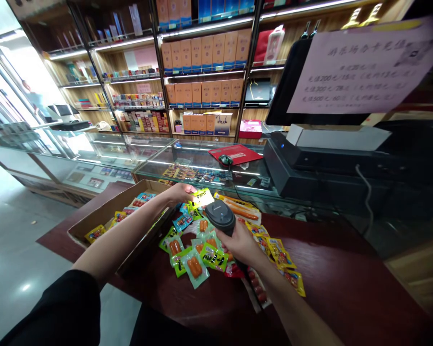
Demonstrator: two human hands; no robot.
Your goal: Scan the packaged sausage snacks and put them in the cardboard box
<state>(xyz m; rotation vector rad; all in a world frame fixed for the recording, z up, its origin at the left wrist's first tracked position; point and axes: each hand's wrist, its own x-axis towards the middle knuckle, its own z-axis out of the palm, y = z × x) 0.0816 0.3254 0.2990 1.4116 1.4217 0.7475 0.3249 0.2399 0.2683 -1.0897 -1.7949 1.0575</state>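
Note:
Between the fingers of my left hand (pixel 181 193) is a small yellow-green snack packet (pixel 202 197), lit brightly on its face. My right hand (pixel 242 241) is wrapped round the handle of a black barcode scanner (pixel 220 216), whose head points at the packet from close by. Below both hands lies a loose pile of snack packets: clear ones with sausages (pixel 194 267), green ones (pixel 214 257), blue ones (pixel 182 221) and yellow ones (pixel 279 253). A longer sausage pack (pixel 242 210) lies behind the scanner. The scanner's cable runs down past my right wrist.
An open cardboard box (pixel 80 225) with several packets stands at the left on the dark red table (pixel 331 278). Beyond it is a glass display counter (pixel 158 156) with a red mat (pixel 238 154) and a mouse (pixel 225 160). A monitor (pixel 291 81) with a paper notice stands at the right.

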